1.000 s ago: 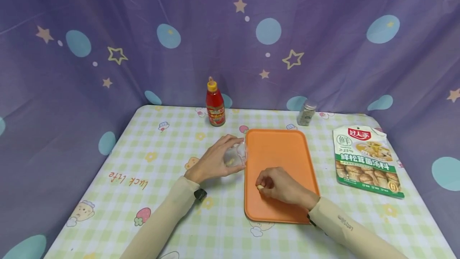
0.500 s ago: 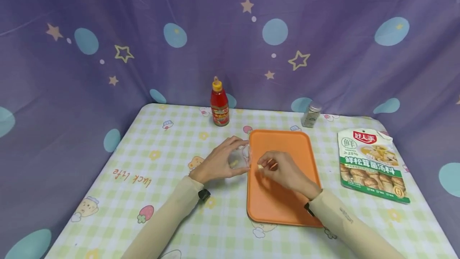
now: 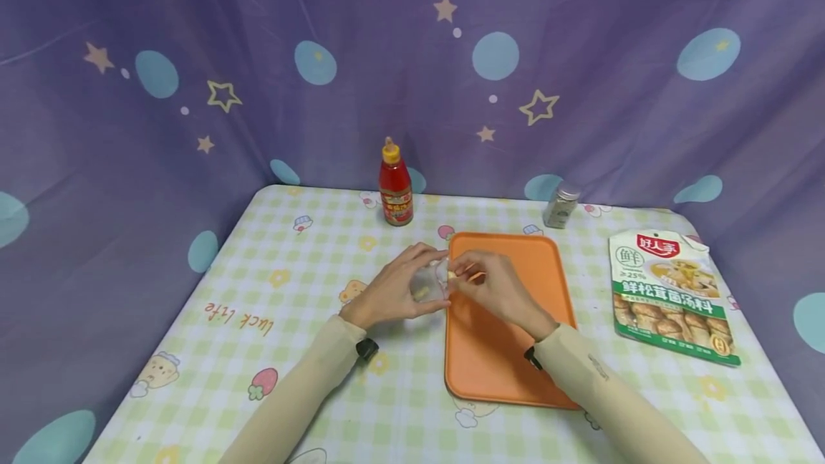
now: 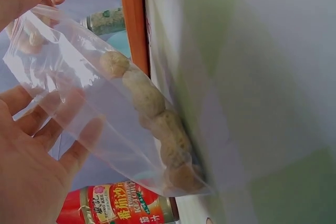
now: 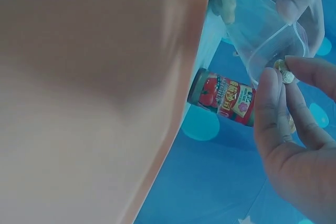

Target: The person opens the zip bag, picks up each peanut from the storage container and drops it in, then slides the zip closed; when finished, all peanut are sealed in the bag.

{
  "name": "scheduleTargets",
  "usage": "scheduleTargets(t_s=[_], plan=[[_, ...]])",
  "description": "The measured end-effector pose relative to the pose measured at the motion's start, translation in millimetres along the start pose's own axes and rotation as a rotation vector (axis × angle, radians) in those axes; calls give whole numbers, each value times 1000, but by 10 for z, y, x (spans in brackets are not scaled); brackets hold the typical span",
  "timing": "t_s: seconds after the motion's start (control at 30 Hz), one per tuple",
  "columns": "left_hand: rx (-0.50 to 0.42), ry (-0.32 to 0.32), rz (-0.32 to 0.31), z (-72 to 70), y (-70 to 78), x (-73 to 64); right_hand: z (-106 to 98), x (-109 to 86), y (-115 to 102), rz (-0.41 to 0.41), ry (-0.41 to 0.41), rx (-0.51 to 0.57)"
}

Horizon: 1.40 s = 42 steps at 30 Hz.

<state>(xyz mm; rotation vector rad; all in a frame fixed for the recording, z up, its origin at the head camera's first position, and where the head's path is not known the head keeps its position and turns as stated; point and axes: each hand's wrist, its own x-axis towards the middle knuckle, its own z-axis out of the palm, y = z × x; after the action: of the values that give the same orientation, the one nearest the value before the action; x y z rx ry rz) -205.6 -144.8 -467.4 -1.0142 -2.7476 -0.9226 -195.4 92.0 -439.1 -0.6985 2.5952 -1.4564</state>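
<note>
My left hand (image 3: 392, 288) holds a clear plastic zip bag (image 4: 89, 103) upright at the tray's left edge, thumb and fingers curved around its mouth, which gapes open. Several peanuts (image 4: 144, 95) in their shells lie stacked in the lower part of the bag, as the left wrist view shows. Between thumb and fingertips, my right hand (image 3: 496, 288) pinches a single peanut (image 5: 286, 72) right at the bag's mouth. Under the right hand lies an orange tray (image 3: 477, 378).
A red ketchup bottle (image 3: 396, 195) with a yellow cap stands at the back of the checked tablecloth (image 3: 309, 392). Behind the tray is a small spice jar (image 3: 561, 208). At the right lies a green-and-white food pouch (image 3: 673, 299). A purple curtain (image 3: 361, 6) hangs behind.
My right hand has lifted the peanut from low over the tray and carried it up and left to the bag's mouth. The left hand keeps holding the bag in place.
</note>
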Motion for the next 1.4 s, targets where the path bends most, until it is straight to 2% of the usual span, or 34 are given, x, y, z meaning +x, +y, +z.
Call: scheduleTargets(t_s=[0.5, 0.73, 0.9, 1.03, 1.2, 1.4], plan=[[9, 9, 7, 2, 0, 38, -1, 25, 32, 12, -11, 21], [10, 8, 12, 14, -12, 68, -45, -17, 87, 36, 55, 6], [16, 3, -3, 14, -18, 51, -12, -33, 149, 97, 71, -2], [23, 17, 6, 12, -19, 33, 43, -39, 178, 139, 33, 49], [45, 9, 13, 25, -10, 33, 107, -58, 170, 189, -10, 180], [52, 14, 1, 32, 4, 37, 167, -49, 140, 217, -21, 276]])
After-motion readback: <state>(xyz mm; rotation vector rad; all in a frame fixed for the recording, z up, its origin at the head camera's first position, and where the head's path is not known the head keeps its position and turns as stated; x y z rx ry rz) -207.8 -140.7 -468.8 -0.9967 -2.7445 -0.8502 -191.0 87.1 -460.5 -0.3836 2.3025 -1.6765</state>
